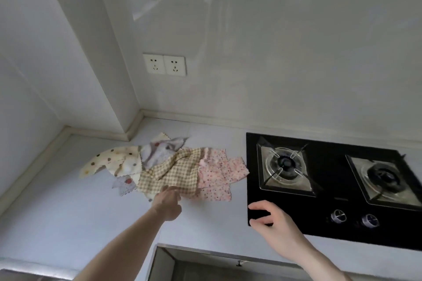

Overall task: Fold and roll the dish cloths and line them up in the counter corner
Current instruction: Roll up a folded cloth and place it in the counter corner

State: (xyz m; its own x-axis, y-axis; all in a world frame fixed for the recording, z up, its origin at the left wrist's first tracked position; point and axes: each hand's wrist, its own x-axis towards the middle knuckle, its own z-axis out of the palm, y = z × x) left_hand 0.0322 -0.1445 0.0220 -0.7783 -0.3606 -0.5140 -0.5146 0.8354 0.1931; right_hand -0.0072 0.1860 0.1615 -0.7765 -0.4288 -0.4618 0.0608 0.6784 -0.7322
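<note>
Several dish cloths lie in a loose, unfolded heap on the pale counter (68, 212). A yellow checked cloth (169, 173) sits in the middle, a pink flowered cloth (219, 173) to its right, a cream dotted cloth (107, 159) to its left and a grey patterned cloth (159, 150) behind. My left hand (167, 201) reaches to the near edge of the checked cloth, fingertips touching it; whether it grips the cloth is not visible. My right hand (271, 219) hovers over the stove's near left corner, fingers loosely curled and holding nothing.
A black two-burner gas stove (324, 223) fills the counter's right side, with two knobs (352, 218) at its front. The counter corner (137, 125) lies behind the cloths, beside a wall column. A double socket (164, 64) sits on the wall above.
</note>
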